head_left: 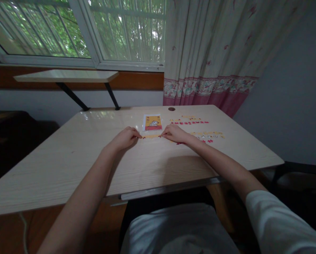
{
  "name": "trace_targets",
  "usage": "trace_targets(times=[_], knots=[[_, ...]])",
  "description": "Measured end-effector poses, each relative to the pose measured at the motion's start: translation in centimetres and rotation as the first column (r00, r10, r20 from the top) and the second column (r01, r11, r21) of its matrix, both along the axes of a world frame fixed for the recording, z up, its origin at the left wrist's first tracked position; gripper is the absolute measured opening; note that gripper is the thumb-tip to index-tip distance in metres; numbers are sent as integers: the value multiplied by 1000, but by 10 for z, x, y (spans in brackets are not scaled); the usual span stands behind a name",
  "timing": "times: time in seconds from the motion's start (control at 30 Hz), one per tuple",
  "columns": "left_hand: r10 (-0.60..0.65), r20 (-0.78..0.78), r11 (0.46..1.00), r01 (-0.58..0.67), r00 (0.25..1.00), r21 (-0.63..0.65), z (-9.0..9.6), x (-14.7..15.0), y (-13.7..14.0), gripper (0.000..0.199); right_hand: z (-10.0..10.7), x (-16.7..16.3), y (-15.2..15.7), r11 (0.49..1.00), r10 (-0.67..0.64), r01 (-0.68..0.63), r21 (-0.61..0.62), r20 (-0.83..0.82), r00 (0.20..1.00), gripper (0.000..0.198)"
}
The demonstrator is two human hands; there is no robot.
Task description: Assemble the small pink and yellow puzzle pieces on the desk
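Observation:
A short row of joined yellow jigsaw puzzle pieces point(151, 136) lies on the table, with darker reddish bits at both ends. My left hand point(128, 137) is closed, its thumb and fingertips pinching the left end of this row. At the right end, my right hand point(174, 133) is closed in a similar pinch. Just beyond the row lies a picture card point(153, 123), showing a white animal figure on yellow above a red band. Red puzzle pieces point(192, 122) are lined up to the right of the card. More loose pieces point(207, 136), yellow, white and red, lie past my right wrist, which partly hides some.
The pale wooden table point(67, 158) runs up to the wall under the window. A raised shelf point(67, 75) on black supports stands at the back left. Near the back edge is a round cable hole point(171, 109). A floral curtain point(208, 53) hangs behind the table.

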State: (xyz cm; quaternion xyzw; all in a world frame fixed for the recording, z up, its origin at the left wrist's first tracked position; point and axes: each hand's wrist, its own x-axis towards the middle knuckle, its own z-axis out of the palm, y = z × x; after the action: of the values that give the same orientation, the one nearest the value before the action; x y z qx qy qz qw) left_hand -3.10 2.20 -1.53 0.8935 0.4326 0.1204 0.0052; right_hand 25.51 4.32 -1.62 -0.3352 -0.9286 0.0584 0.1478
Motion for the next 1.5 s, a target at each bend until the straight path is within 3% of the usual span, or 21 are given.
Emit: trace_targets(times=[0.53, 0.77, 0.97, 1.5], knots=[[49, 58, 998, -51, 997, 43, -17, 6, 4, 36, -6, 7, 7, 993, -111, 109, 53, 50, 993, 26], [63, 50, 997, -65, 997, 41, -15, 7, 3, 38, -10, 9, 11, 995, -93, 92, 30, 23, 995, 26], [80, 50, 995, -83, 995, 51, -15, 6, 3, 38, -4, 9, 7, 984, -178, 179, 26, -37, 983, 26], [66, 59, 997, -69, 996, 44, -21, 2, 7, 40, -9, 9, 10, 991, -102, 96, 92, 65, 993, 26]])
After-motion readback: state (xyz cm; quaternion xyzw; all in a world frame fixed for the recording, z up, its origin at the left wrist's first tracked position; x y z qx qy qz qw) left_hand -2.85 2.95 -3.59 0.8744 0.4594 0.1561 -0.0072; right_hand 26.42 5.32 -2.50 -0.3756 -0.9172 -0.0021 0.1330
